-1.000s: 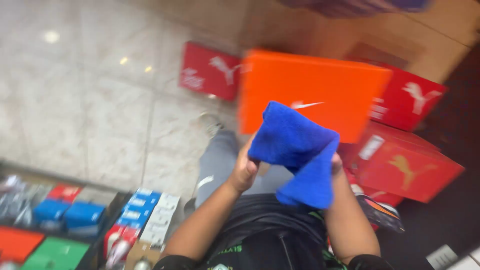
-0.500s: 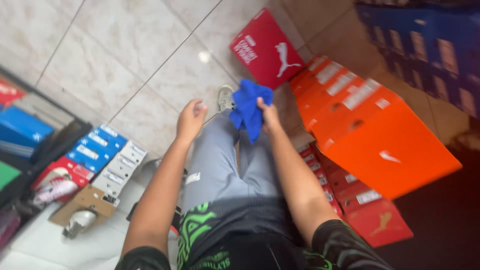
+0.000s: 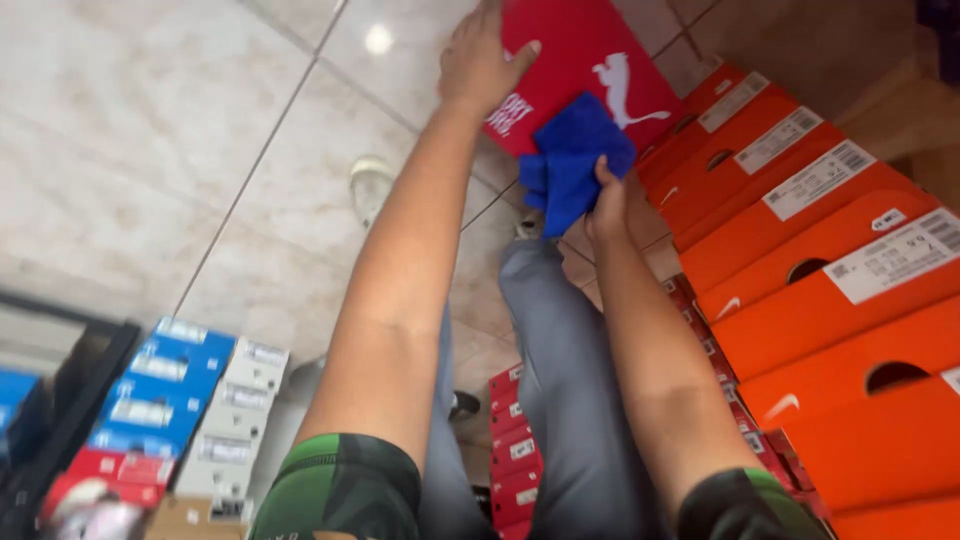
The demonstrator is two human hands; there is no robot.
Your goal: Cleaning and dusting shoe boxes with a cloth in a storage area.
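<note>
Two bare arms stretch out over the tiled floor [image 3: 150, 150]. From the head view, the left hand [image 3: 482, 55] lies flat, fingers spread, on a red shoe box [image 3: 590, 45] lying on the tiles. Just beside it, the right hand [image 3: 606, 205] pinches a blue cloth [image 3: 572, 160] that droops against the box's near edge. Orange shoe boxes [image 3: 830, 260] are stacked to the right.

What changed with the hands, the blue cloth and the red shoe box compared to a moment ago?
The left hand has reached forward from above the knee and now lies flat on the red cardboard shoe box on the tiled floor. The right hand has carried the blue cloth forward onto that box's near edge. The right hand's grip on the cloth stayed, as did the stacked orange shoe boxes.
</note>
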